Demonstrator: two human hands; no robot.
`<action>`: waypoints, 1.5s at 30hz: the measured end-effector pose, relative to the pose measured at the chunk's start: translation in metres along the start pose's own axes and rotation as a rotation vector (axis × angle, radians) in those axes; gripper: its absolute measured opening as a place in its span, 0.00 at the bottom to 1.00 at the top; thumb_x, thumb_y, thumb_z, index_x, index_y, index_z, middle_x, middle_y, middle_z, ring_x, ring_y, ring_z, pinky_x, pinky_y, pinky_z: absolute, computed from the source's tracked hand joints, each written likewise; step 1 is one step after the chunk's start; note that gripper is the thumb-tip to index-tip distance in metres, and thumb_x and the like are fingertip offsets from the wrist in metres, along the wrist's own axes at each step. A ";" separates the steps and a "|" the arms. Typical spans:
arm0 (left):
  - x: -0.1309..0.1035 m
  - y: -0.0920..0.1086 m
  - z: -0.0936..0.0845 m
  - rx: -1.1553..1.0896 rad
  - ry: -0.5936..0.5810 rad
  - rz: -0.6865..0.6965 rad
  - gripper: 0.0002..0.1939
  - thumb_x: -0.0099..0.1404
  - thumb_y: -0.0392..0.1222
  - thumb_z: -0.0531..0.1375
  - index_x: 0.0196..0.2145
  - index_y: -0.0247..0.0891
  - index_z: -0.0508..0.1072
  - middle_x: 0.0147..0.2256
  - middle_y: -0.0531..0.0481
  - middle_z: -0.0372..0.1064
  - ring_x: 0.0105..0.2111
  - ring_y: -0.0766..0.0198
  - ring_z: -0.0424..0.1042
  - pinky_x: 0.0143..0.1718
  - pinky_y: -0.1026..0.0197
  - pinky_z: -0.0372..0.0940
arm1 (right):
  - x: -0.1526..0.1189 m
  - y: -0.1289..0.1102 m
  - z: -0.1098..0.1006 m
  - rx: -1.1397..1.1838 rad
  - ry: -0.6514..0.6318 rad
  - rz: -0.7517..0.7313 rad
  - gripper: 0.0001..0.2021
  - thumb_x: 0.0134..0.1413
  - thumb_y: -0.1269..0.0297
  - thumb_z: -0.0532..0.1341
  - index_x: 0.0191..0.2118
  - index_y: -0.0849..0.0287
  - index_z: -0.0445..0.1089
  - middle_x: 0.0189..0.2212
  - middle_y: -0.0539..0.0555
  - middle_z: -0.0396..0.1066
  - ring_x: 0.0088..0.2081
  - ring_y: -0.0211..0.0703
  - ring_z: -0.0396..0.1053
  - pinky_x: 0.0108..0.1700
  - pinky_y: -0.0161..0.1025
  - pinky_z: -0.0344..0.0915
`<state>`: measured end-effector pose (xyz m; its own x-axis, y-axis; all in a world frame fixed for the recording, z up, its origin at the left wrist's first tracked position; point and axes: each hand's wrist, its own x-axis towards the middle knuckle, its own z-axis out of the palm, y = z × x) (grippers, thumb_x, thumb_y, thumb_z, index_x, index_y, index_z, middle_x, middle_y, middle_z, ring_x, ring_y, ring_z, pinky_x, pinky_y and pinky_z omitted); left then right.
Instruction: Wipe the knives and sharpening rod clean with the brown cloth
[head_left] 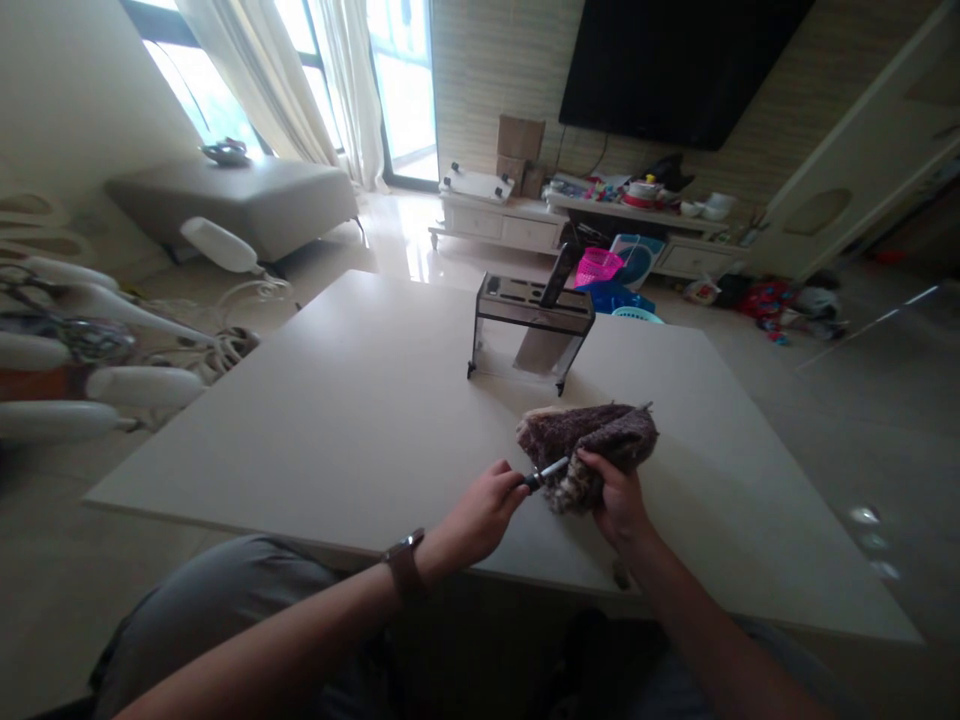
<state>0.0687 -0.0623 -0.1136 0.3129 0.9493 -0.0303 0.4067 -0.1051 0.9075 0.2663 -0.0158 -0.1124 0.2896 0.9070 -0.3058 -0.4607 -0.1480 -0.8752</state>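
My left hand (480, 515) is closed round the dark handle of a knife (553, 467). A short bright length of the blade shows, and its far end disappears at the folds of a fuzzy brown cloth (611, 432). My right hand (621, 500) grips that bunched cloth from the right, thumb on top near the blade, the other fingers mostly hidden behind it. Beyond the cloth stands a knife block (495, 292) with a slotted top and clear sides. A cleaver (559, 275) is in one slot, its dark handle sticking up and its broad blade visible inside.
All this is on a pale table (360, 400), whose near edge runs just above my knees. To the left is a lamp with white shades (217, 245). Past the far edge lie a pink basket (598, 265) and a low, cluttered cabinet (499, 222).
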 end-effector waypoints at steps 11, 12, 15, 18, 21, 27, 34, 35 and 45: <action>-0.004 -0.002 -0.001 0.025 0.019 0.014 0.08 0.68 0.45 0.61 0.38 0.39 0.70 0.39 0.49 0.69 0.36 0.61 0.66 0.37 0.59 0.60 | 0.017 -0.026 -0.021 0.083 0.079 -0.103 0.15 0.37 0.74 0.73 0.35 0.56 0.76 0.34 0.48 0.80 0.33 0.41 0.78 0.34 0.36 0.78; -0.004 -0.002 -0.001 0.027 0.028 0.015 0.07 0.67 0.44 0.62 0.38 0.39 0.69 0.38 0.50 0.69 0.36 0.61 0.65 0.37 0.60 0.59 | 0.017 -0.025 -0.021 0.083 0.076 -0.106 0.14 0.37 0.74 0.73 0.34 0.56 0.76 0.34 0.48 0.80 0.32 0.42 0.78 0.33 0.36 0.78; -0.003 -0.003 0.000 0.018 0.032 0.003 0.07 0.67 0.43 0.61 0.35 0.39 0.66 0.36 0.51 0.68 0.34 0.62 0.64 0.35 0.60 0.58 | 0.019 -0.024 -0.019 0.090 0.059 -0.112 0.13 0.39 0.73 0.73 0.34 0.56 0.76 0.33 0.49 0.80 0.33 0.42 0.78 0.34 0.37 0.78; -0.003 -0.002 -0.001 0.001 0.001 -0.026 0.07 0.69 0.43 0.58 0.34 0.39 0.67 0.35 0.51 0.67 0.34 0.62 0.63 0.35 0.60 0.57 | 0.018 -0.021 -0.014 0.081 0.055 -0.097 0.13 0.38 0.73 0.73 0.33 0.56 0.76 0.33 0.49 0.80 0.33 0.41 0.77 0.34 0.36 0.78; -0.002 0.000 -0.001 -0.007 -0.019 -0.039 0.09 0.71 0.43 0.56 0.33 0.39 0.68 0.34 0.50 0.66 0.34 0.62 0.64 0.35 0.60 0.58 | 0.011 -0.013 -0.009 0.046 0.057 -0.024 0.15 0.35 0.72 0.74 0.34 0.56 0.77 0.32 0.48 0.79 0.31 0.40 0.76 0.32 0.35 0.76; -0.002 -0.001 0.005 -0.059 -0.012 -0.009 0.13 0.72 0.45 0.54 0.30 0.39 0.66 0.34 0.49 0.65 0.34 0.62 0.65 0.34 0.61 0.60 | -0.016 0.012 -0.002 -0.031 -0.050 0.055 0.16 0.35 0.69 0.76 0.35 0.57 0.78 0.34 0.50 0.81 0.33 0.42 0.77 0.36 0.37 0.76; -0.004 0.001 0.003 -0.023 -0.024 0.031 0.13 0.72 0.46 0.55 0.31 0.38 0.67 0.36 0.48 0.67 0.35 0.61 0.66 0.37 0.60 0.62 | -0.012 0.011 -0.001 -0.084 -0.123 0.068 0.14 0.33 0.71 0.76 0.33 0.59 0.79 0.30 0.51 0.81 0.30 0.43 0.77 0.33 0.37 0.76; -0.003 0.003 0.002 -0.024 -0.030 0.021 0.13 0.72 0.46 0.54 0.31 0.38 0.67 0.35 0.48 0.66 0.35 0.62 0.66 0.36 0.60 0.62 | -0.006 0.006 0.000 -0.063 -0.112 0.063 0.14 0.34 0.71 0.75 0.32 0.58 0.78 0.30 0.51 0.80 0.29 0.42 0.77 0.32 0.37 0.75; -0.004 0.007 -0.003 0.047 0.037 0.026 0.09 0.70 0.45 0.57 0.35 0.38 0.71 0.39 0.48 0.66 0.35 0.61 0.65 0.36 0.59 0.61 | 0.028 -0.046 -0.024 0.113 0.086 -0.090 0.12 0.35 0.73 0.72 0.31 0.58 0.75 0.30 0.48 0.79 0.30 0.38 0.76 0.33 0.34 0.76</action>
<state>0.0673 -0.0655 -0.1061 0.2921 0.9563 0.0096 0.4385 -0.1429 0.8873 0.3157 0.0067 -0.0898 0.4019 0.8769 -0.2635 -0.5198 -0.0185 -0.8541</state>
